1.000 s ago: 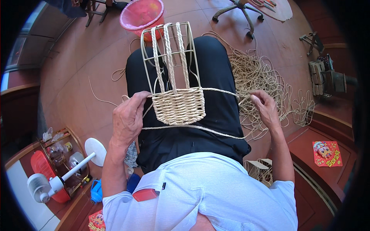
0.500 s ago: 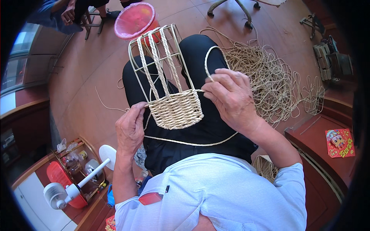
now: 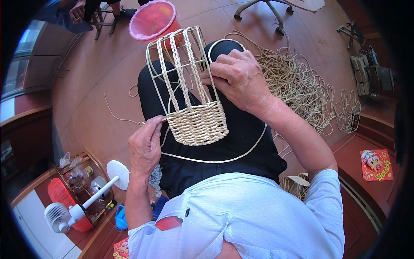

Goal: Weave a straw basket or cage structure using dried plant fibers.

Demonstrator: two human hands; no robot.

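Note:
A half-woven basket [image 3: 197,125] lies across my lap, its lower part closely woven from pale twisted cord. Above the weave rises its wire frame [image 3: 160,93], with several thicker twisted strands running lengthwise along it. My left hand [image 3: 146,144] is closed in a pinch at the left edge of the weave. At the frame's right side, my right hand [image 3: 239,77] is closed on the cord [image 3: 222,40], which loops up over my knee. Its fingertips are partly hidden behind the frame. A slack length of cord hangs in a curve below the basket.
A large heap of loose cord [image 3: 297,86] spreads over the floor at right. A pink-lined red bucket [image 3: 153,19] stands beyond my knees. At lower left are a white fan [image 3: 60,217] and a shelf of small items. Another person's hand [image 3: 77,12] shows at upper left.
My right hand has moved up and left, from beside the weave's right edge to the frame's right side, drawing the cord loop along. My left hand stays at the weave's left edge.

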